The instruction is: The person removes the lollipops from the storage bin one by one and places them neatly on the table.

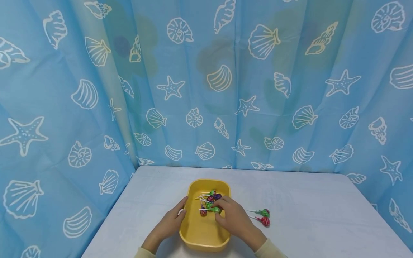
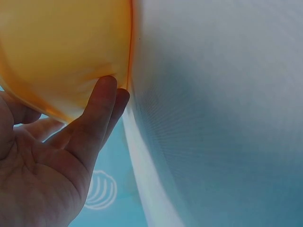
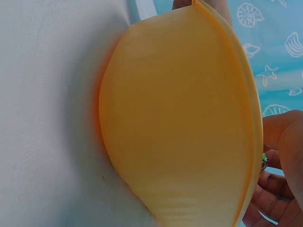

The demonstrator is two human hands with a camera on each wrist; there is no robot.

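Note:
A yellow plastic tray (image 1: 203,233) stands on the table with several wrapped lollipops (image 1: 203,212) in its far half, their white sticks pointing mostly left. My right hand (image 1: 235,218) reaches over the tray's right rim and pinches a green-wrapped lollipop (image 1: 215,209) between thumb and fingers. In the right wrist view the tray's outer wall hides most of it; a bit of green wrapper (image 3: 264,161) shows by the fingers. My left hand (image 1: 172,220) touches the tray's left side, and the left wrist view shows its extended fingers (image 2: 102,101) against the outer wall.
Right of the tray, a green lollipop (image 1: 265,213) and a red lollipop (image 1: 265,221) lie on the white-covered table (image 1: 306,208). A blue curtain (image 1: 200,100) with white shells and starfish hangs behind the table and along its sides.

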